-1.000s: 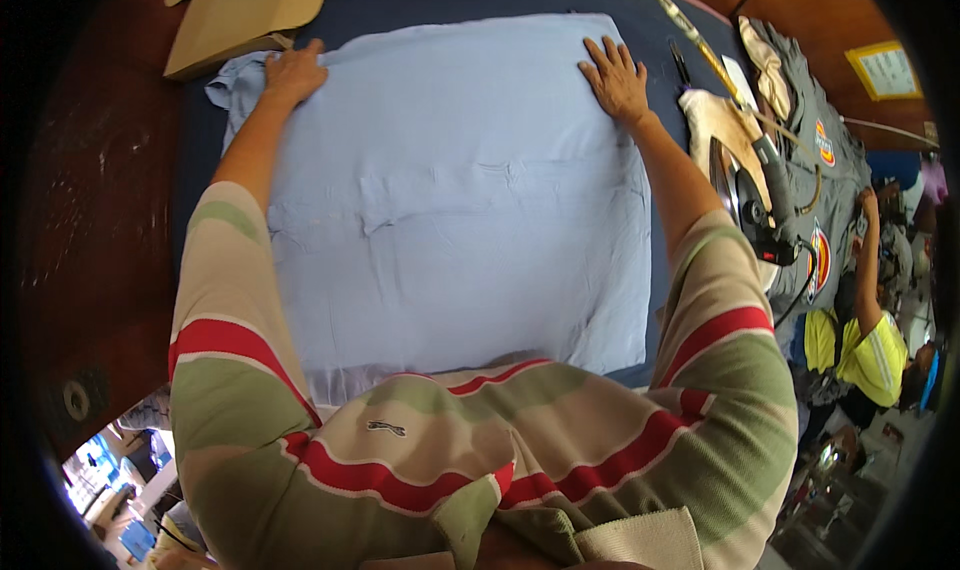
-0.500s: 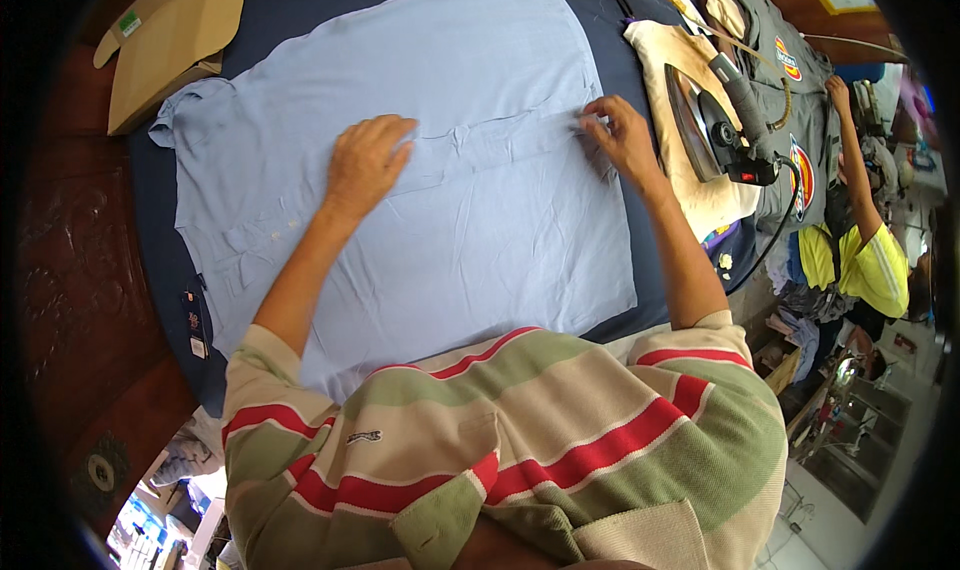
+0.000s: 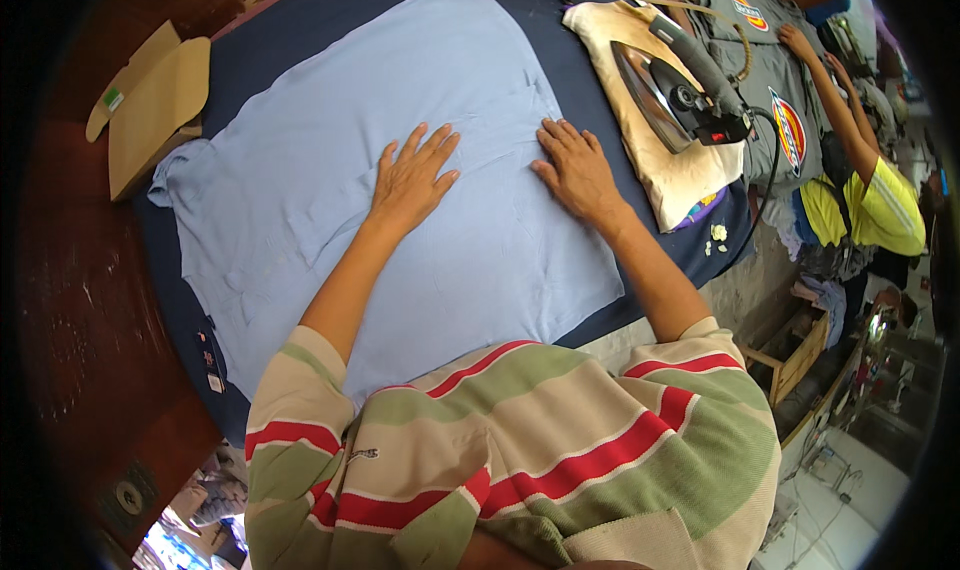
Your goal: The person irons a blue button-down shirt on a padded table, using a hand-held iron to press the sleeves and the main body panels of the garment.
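A light blue shirt (image 3: 300, 150) lies spread flat on a dark blue padded ironing table (image 3: 300, 40). My left hand (image 3: 412, 175) rests palm down on the middle of the shirt, fingers apart. My right hand (image 3: 577, 170) presses flat on the shirt just to the right of it, near the chest pocket. Neither hand holds anything. My striped sleeves fill the lower part of the view.
A steel iron (image 3: 670, 90) with a black handle stands on a stained cream cloth (image 3: 690, 175) at the table's right. A brown cardboard piece (image 3: 150, 105) lies at the left. A person in a yellow top (image 3: 875, 205) works on grey garments (image 3: 760, 80) at the far right.
Both hands have slid from the shirt's far corners toward its middle and now lie close together. The view has shifted with my head.
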Available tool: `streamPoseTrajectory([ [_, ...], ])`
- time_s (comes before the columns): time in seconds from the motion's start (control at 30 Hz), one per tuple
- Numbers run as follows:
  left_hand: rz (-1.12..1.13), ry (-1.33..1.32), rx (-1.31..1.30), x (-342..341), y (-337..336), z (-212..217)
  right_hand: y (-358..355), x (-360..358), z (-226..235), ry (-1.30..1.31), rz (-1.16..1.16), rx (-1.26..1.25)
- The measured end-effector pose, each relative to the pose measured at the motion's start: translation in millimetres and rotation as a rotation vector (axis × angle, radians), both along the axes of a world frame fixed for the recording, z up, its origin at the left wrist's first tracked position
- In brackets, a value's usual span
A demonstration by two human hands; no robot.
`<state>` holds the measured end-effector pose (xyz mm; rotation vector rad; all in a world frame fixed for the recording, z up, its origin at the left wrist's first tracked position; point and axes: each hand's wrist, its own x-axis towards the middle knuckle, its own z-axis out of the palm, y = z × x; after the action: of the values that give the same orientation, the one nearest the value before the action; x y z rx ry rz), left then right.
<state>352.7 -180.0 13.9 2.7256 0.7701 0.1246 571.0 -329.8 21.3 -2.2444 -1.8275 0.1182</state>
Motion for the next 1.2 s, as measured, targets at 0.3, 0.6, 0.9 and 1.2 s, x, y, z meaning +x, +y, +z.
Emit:
streamPoseTrajectory([
  [0.3, -0.070, 0.105, -0.014, -1.2, 5.4, 6.6, -7.5, -17.6, -12.4, -0.013, -0.154, -0.048],
  [0.6, -0.075, 0.073, 0.027, -2.5, 9.3, -5.5, -6.9, 21.4, 11.9, 0.002, 0.023, -0.045],
  [0.9, -0.044, 0.114, 0.041, -6.6, 3.2, 3.1, 29.9, 183.5, 115.0, -0.161, -0.439, -0.063],
  [1.2, -0.057, 0.014, 0.007, -5.8, 5.1, -3.2, 33.6, 165.1, 128.8, 0.067, 0.117, 0.148],
])
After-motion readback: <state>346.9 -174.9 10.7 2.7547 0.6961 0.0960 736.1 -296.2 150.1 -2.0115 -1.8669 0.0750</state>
